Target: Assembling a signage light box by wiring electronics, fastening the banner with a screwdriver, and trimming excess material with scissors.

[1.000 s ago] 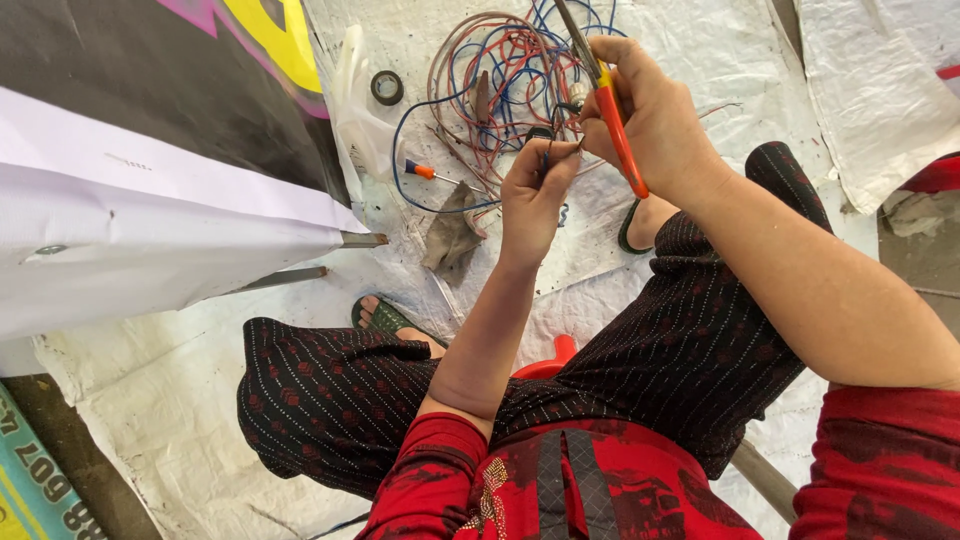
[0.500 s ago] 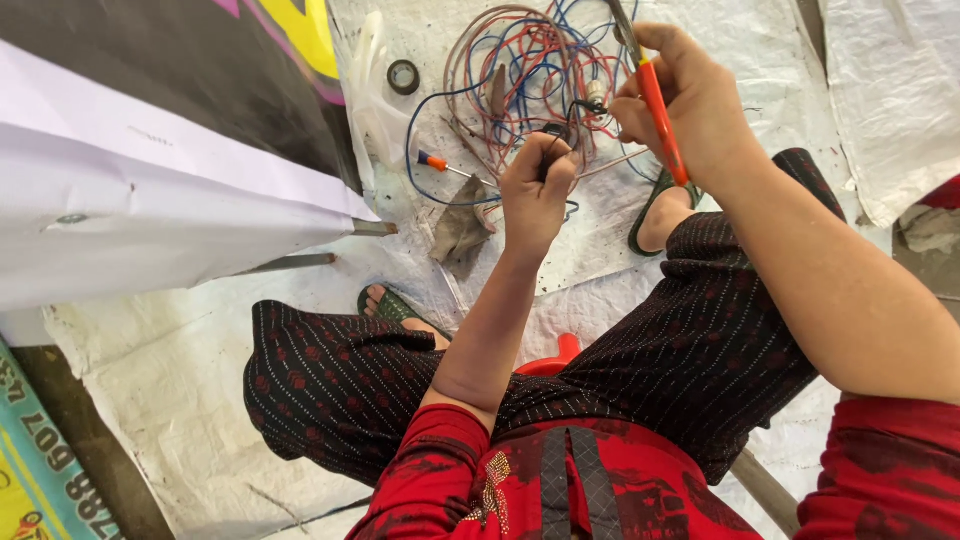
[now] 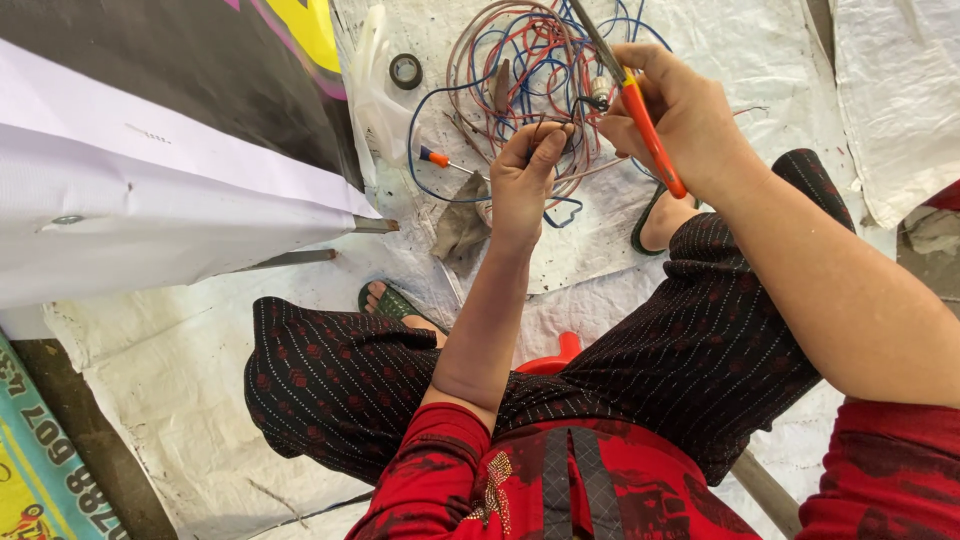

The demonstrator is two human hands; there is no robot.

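- The left hand (image 3: pixel 525 175) pinches a thin dark wire end (image 3: pixel 556 135) between thumb and fingertips, just near of the tangled wire coil (image 3: pixel 530 70) on the far floor sheet.
- The right hand (image 3: pixel 680 120) is closed round orange-handled pliers (image 3: pixel 640 110); the jaws seem to meet that wire, though the tip is blurred.
- Best to hold the wire taut and squeeze lightly.
- A tape roll (image 3: pixel 405 71) lies far left.

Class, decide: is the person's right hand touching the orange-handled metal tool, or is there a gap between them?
Touching. The head view shows the right hand wrapped around the orange-handled metal tool, with no gap visible.
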